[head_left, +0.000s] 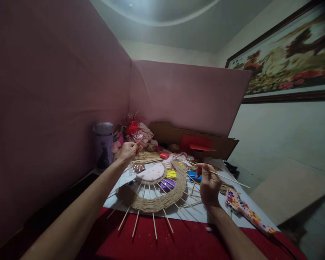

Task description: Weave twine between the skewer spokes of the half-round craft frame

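A thin wooden stick (230, 177) is pinched in my right hand (209, 182), slanting down to the right above the table. My left hand (128, 150) is raised at the back left, fingers closed together; what they hold, if anything, I cannot make out. Between my forearms lies a woven twine piece (158, 203), a curved band crossed by several sticks that stick out toward me. Inside its curve sits a pale round pad with red dots (153, 172). Near my left hand is a pile of loose sticks (147, 157).
Yellow (171, 174), purple (168, 185), blue (194, 176) and red (164, 155) packets lie around the weaving. A purple flask (103, 144) stands at the left. A flower-patterned glue gun (246, 211) with a cord rests at the right. Cardboard (224, 146) and pink panels (184, 97) stand behind.
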A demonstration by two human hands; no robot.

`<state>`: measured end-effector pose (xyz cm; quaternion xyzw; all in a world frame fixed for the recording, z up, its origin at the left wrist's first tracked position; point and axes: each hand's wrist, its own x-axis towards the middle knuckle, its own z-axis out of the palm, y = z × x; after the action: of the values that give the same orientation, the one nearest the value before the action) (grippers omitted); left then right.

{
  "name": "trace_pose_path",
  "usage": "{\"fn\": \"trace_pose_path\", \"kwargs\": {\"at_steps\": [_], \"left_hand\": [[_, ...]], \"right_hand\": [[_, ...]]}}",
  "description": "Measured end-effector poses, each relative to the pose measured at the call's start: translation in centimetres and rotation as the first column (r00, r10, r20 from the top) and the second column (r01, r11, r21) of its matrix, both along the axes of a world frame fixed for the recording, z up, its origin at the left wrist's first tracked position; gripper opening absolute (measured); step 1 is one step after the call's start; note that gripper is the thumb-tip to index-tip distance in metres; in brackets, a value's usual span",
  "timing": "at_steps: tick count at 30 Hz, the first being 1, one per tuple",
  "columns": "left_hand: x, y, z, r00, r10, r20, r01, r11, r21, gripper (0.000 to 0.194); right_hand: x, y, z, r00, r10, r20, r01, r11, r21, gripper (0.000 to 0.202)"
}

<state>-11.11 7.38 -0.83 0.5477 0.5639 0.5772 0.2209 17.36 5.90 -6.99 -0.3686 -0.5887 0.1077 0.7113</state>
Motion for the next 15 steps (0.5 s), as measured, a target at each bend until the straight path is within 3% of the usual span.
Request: {"fn": "trace_pose_path", "kwargs": {"at_steps": [3,7,11,15], "left_hand": [[1.6,0.5,-0.8,0.953,-0.16,0.257,0.16,0.987,0.021,0.025],[2.3,0.1,-1.9,0.808,-0.315,0.498,0.338,0.94,0.047,0.013],[1.5,-0.2,-3.4,0.666,-0.388,0.637,0.443,0.893,0.081,0.014],[0.7,-0.4,-4.5,0.586,-0.406,0.701,0.487,0.868,0.096,0.013]], "right_hand": [[0.0,0.1,0.0,0.994,0.084,-0.076,-0.083,0.996,0.008,0.032],[0.0,0.5,-0.1,0.951,0.216,-0.223,-0.222,0.975,-0.001,0.031],[-0.2,0.7,0.1,0.891,0.288,-0.35,-0.312,0.95,-0.013,0.032],[-0.4,0.5,0.5,0.84,0.3,-0.453,-0.35,0.936,-0.029,0.035]]}}
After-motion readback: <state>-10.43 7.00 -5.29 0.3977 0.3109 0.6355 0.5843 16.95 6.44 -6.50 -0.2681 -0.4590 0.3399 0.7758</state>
